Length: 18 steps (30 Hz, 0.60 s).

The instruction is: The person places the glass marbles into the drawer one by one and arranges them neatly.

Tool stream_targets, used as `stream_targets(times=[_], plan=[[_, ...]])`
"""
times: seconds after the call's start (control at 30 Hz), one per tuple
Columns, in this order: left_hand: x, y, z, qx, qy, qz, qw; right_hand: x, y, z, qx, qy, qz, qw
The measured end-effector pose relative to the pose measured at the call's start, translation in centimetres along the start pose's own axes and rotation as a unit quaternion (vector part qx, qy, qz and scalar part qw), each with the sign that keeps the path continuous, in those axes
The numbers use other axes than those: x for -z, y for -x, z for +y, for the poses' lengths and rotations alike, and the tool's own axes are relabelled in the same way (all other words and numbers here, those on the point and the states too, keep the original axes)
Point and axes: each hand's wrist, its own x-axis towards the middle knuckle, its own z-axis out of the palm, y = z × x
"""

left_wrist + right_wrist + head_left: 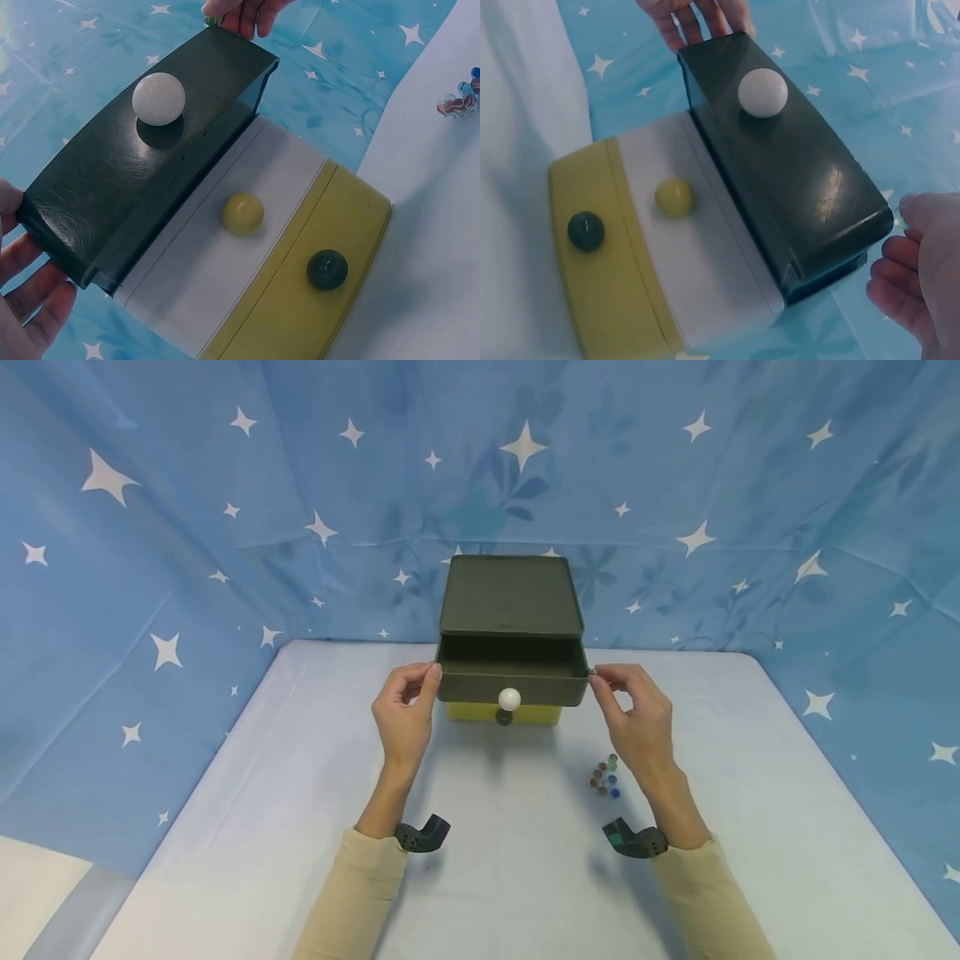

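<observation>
A small chest has a dark green top drawer [480, 688] pulled out, with a white round knob [509, 699]. Inside, the visible part of the drawer is dark and bare. My left hand [405, 706] grips the drawer's left front corner, thumb at the front and fingers along the side. At the opposite corner, my right hand [637, 714] pinches a small greenish glass marble [592, 672] between thumb and forefinger. Whether those fingertips touch the drawer, I cannot tell. Below in the wrist views are a white drawer [217, 232] with a yellow knob and a yellow drawer [300, 307] with a green knob.
Several coloured glass marbles [603, 777] lie grouped on the white table [495, 860], in front of the chest and to its right. Behind and at both sides hangs a blue cloth [360, 493] with white stars.
</observation>
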Motion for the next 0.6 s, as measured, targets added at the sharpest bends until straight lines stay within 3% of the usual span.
stream_targets(times=[0.37,0.6], plan=[[0.04,0.15,-0.62,0.008,-0.005,0.003,0.9999,-0.77,-0.1,-0.23,-0.036,-0.003,-0.017,0.999],[-0.03,-0.02,-0.54,0.005,0.0,0.003,1.0,-0.84,-0.3,-0.26,-0.036,-0.002,-0.012,0.999]])
